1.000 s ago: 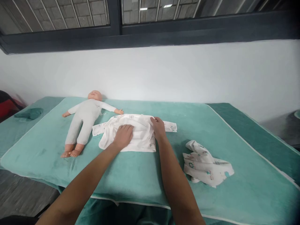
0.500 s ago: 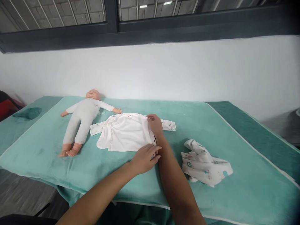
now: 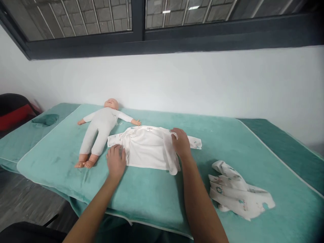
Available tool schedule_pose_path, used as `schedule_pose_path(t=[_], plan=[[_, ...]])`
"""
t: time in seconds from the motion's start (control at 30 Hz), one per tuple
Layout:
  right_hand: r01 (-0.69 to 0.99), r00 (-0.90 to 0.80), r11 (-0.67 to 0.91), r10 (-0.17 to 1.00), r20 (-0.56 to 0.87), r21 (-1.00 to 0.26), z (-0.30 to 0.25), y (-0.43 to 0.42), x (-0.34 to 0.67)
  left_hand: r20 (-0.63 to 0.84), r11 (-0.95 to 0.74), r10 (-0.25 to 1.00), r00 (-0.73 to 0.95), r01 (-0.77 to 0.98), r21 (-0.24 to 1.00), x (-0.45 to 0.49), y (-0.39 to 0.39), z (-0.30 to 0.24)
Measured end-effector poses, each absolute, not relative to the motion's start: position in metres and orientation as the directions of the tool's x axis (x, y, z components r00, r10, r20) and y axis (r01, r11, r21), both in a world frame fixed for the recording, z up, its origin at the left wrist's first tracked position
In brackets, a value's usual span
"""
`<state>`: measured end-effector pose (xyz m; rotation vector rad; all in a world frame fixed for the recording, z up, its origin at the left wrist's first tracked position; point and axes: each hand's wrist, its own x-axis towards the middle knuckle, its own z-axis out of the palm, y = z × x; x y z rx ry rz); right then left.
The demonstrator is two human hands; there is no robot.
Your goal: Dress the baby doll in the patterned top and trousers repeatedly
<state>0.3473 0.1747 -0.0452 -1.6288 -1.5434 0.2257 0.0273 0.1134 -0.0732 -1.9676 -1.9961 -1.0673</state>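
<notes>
A small white baby shirt [image 3: 149,148] lies spread on the teal padded table [image 3: 157,189]. My left hand [image 3: 115,161] rests flat with fingers stretched out on the shirt's lower left corner. My right hand [image 3: 180,143] is closed on the shirt's right front flap, near the printed sleeve. A baby doll [image 3: 100,128] in a pale grey suit lies on its back just left of the shirt, head toward the wall.
A crumpled white printed garment [image 3: 238,194] lies on the pad to the right. A dark green cloth [image 3: 45,119] sits at the far left, beside a red and black object [image 3: 14,113]. The white wall runs along the far edge.
My left hand went from the shirt's chest to its lower right hem, then across to the lower left corner. The right hand stayed on the right flap. The view shifted left.
</notes>
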Motion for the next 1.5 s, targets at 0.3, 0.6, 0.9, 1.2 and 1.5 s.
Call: schedule_pose_path(t=[0.3,0.6,0.9,1.2,1.5], plan=[[0.648,0.066,0.102,0.98,0.19,-0.754,0.016,0.164,0.21,0.548,-0.097,0.825,-0.138,0.921,0.377,0.033,0.114,-0.083],[0.72,0.092,-0.064,0.996,0.004,-0.691,-0.043,0.223,0.148,0.584,-0.002,0.76,-0.285,0.897,0.441,0.032,0.105,-0.088],[0.122,0.127,0.0,0.992,0.015,-0.993,-0.054,0.231,0.168,0.606,-0.476,0.789,0.101,0.725,0.498,0.051,0.091,-0.092],[-0.03,0.232,-0.106,0.967,-0.11,-0.994,-0.057,0.238,0.209,0.574,-0.374,0.818,0.03,0.786,0.492,0.056,0.092,-0.081],[0.336,0.282,-0.01,0.955,0.091,-0.942,-0.058,0.241,0.214,0.625,-0.645,0.711,0.324,0.654,0.395,0.055,0.083,-0.084]])
